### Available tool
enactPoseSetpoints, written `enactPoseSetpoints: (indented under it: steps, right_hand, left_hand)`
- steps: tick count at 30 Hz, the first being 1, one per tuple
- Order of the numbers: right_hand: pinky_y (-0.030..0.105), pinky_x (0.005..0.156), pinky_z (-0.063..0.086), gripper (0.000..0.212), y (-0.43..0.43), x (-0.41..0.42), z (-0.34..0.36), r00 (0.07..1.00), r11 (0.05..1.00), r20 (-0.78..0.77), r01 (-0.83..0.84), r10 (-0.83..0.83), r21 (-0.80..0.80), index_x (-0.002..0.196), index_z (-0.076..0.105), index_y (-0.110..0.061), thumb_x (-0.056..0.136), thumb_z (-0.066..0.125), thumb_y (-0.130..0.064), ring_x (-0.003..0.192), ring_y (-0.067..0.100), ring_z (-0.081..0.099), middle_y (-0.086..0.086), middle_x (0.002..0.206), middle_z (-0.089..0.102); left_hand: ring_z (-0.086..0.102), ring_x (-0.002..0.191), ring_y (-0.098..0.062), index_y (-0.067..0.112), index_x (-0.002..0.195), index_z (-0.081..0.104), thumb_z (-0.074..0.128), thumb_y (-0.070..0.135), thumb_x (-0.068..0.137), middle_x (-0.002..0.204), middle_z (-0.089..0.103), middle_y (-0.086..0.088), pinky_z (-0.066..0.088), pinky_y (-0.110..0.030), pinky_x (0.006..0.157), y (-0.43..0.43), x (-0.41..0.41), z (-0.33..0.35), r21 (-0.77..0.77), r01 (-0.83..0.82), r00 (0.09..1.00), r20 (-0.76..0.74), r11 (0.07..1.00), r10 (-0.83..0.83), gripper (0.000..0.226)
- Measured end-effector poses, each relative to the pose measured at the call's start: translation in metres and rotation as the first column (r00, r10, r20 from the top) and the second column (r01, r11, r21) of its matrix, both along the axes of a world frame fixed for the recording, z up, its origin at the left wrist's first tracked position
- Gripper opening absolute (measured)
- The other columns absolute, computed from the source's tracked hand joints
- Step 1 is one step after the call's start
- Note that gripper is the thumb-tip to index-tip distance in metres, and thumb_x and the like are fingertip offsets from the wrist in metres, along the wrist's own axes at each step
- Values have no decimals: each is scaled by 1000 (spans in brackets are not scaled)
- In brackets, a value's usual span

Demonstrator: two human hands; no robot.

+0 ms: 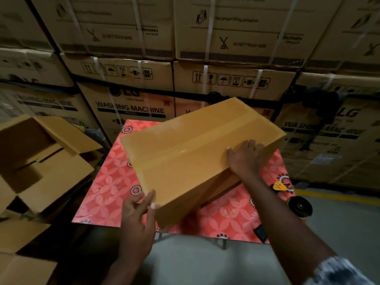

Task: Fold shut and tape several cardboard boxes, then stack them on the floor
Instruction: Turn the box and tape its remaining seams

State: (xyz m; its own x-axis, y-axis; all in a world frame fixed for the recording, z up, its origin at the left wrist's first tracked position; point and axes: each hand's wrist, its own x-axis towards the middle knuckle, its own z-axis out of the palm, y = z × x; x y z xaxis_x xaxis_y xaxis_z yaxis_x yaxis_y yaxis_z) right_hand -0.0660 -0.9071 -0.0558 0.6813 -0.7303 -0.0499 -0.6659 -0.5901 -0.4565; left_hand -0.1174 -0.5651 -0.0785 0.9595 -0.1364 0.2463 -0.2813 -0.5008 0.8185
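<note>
A closed brown cardboard box (193, 149) sits askew on a table covered with a red patterned cloth (107, 188). Clear tape runs along its top seam. My right hand (244, 157) lies flat on the box's top near its right end, fingers spread. At the near left corner of the box my left hand (139, 206) touches the edge with straight fingers. A tape dispenser (296, 202) with a yellow part lies on the table's right edge, beside my right forearm.
Open, unfolded cardboard boxes (41, 157) pile up on the left, with more flat ones (22, 262) at the lower left. Tall stacks of strapped washing-machine cartons (131, 108) wall off the back and right. Grey floor with a yellow line (337, 196) shows at the right.
</note>
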Motion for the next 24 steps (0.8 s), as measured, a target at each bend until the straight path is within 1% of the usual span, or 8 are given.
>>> enactPoseSetpoints:
  steps: [2,4,8,11,14,17,21,24]
  right_hand:
    - [67,120,10,73,59,-5,-2,988,986,18,-153,154,-60,155,27,-7,98,45,-49,155,36,-2,19,167,9]
    - [76,115,-3,72,125,-20,-1,944,944,22,-327,328,-35,157,22,-16,98,40,-53,155,31,-12,14,169,-2]
    - [81,106,-2,85,218,-46,0,842,839,-51,-539,537,-77,160,14,-18,93,36,-65,153,34,-21,16,168,-11]
    - [84,104,7,91,234,-51,-10,837,823,-88,-547,540,-153,159,20,-14,88,36,-69,154,40,-10,22,168,0]
    - [84,104,4,88,232,-51,-13,829,816,-95,-559,551,-149,159,16,-15,91,37,-66,154,41,-12,22,168,-3]
    - [84,105,-2,86,231,-53,-9,819,809,-70,-574,570,-130,160,11,-15,93,38,-62,153,39,-19,20,168,-8]
    - [82,108,0,85,216,-62,-7,797,793,-17,-603,604,-86,160,13,-18,92,43,-59,153,33,-21,15,169,-9]
    - [77,113,4,83,181,-75,-7,736,735,12,-675,677,-65,160,13,-24,94,47,-61,153,22,-25,4,170,-12]
  left_hand:
    - [47,108,3,29,124,68,57,24,96,111,47,3,45,-17,88,5,5,4,-26,29,1000,12,999,-29,30]
    - [46,112,0,27,118,71,60,19,98,117,47,1,46,-26,93,6,26,7,2,25,999,43,1000,-25,24]
    - [39,134,-23,19,121,67,54,37,98,142,46,-10,31,-34,104,2,100,13,167,-1,993,113,986,-18,32]
    - [34,142,-34,17,135,60,46,54,92,152,42,-17,29,-43,114,-8,172,9,315,41,999,15,948,-49,58]
    - [23,149,-35,17,149,45,55,56,95,162,28,-14,25,-52,120,-17,225,11,451,66,998,-46,890,-51,68]
    - [24,148,-37,18,153,37,60,53,96,161,28,-16,26,-54,117,-19,244,19,446,77,994,-98,892,-37,71]
    - [39,135,-44,9,147,48,66,49,93,146,45,-28,31,-49,113,-11,234,25,417,59,998,-59,907,-37,69]
    - [50,127,-41,11,142,55,67,56,89,138,55,-23,40,-51,107,7,215,20,340,47,998,-62,939,-28,71]
